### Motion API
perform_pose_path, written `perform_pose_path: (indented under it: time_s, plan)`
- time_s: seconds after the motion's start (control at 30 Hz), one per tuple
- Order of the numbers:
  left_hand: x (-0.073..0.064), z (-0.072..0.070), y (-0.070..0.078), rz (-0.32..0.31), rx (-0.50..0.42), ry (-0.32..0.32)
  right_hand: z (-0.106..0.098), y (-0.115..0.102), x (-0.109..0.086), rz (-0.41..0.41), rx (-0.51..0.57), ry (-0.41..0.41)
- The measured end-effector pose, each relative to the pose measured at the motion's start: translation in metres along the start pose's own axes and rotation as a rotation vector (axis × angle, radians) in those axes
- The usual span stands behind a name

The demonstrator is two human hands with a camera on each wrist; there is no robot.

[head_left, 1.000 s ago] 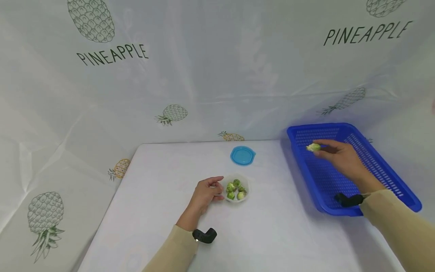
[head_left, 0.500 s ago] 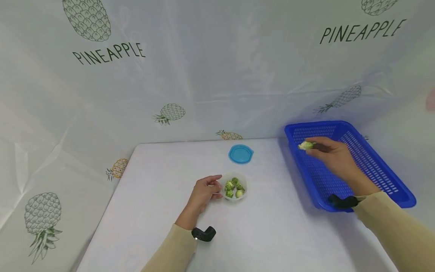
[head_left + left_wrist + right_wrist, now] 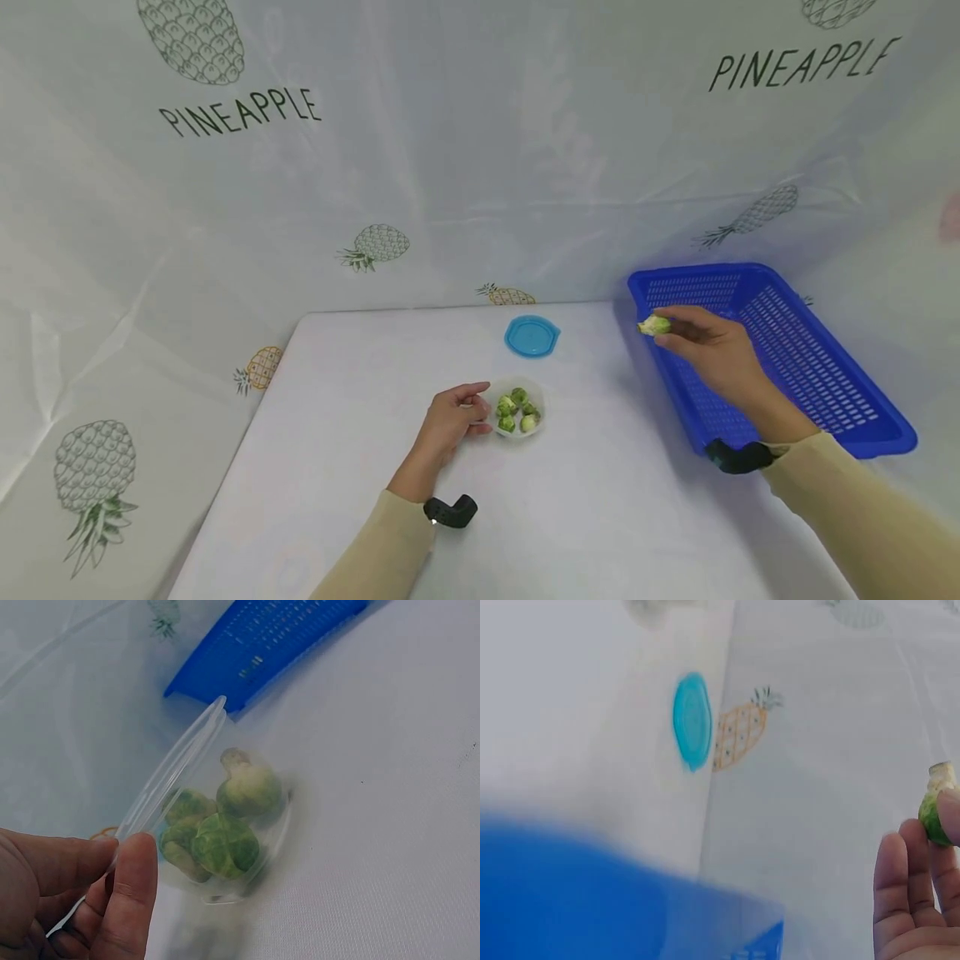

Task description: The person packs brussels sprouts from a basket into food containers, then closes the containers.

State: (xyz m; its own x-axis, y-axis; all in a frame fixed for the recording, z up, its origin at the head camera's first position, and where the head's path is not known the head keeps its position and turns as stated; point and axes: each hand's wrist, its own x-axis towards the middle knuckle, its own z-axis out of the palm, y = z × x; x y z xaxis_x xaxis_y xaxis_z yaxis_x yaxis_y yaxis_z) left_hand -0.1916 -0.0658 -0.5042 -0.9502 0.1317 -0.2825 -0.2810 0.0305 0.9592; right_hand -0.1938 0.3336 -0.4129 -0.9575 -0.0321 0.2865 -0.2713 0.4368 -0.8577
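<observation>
My right hand [image 3: 712,346] pinches a Brussels sprout [image 3: 653,325] between thumb and fingertips, above the left rim of the blue basket [image 3: 813,367]. In the right wrist view, that sprout [image 3: 935,814] has its pale stem end up. On the table, my left hand [image 3: 448,418] is at the left side of a clear plastic bowl [image 3: 537,392]. The left wrist view shows thumb and finger pinching the rim of the bowl [image 3: 176,765]. Several green Brussels sprouts [image 3: 225,844] lie inside it. The far side of the right hand's grip is hidden in the head view.
A round blue lid [image 3: 532,337] lies on the white table [image 3: 360,383] beyond the bowl. The slatted basket stands at the table's right end. A pineapple-printed sheet [image 3: 480,150] hangs behind and along the sides.
My right hand, holding the Brussels sprout, has moved left from over the basket's inside to its left rim. The left hand stays at the bowl. The head view has shifted slightly.
</observation>
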Motion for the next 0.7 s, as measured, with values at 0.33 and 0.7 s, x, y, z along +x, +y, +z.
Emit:
perform_pose_path:
  time_s: [0.33, 0.7]
  plan:
    - [0.001, 0.001, -0.001, 0.001, -0.011, -0.002, 0.026, -0.007, -0.007, -0.069, -0.014, -0.011]
    - [0.002, 0.0, -0.001, -0.005, -0.016, 0.008, 0.064, -0.018, -0.014, -0.085, 0.054, 0.02]
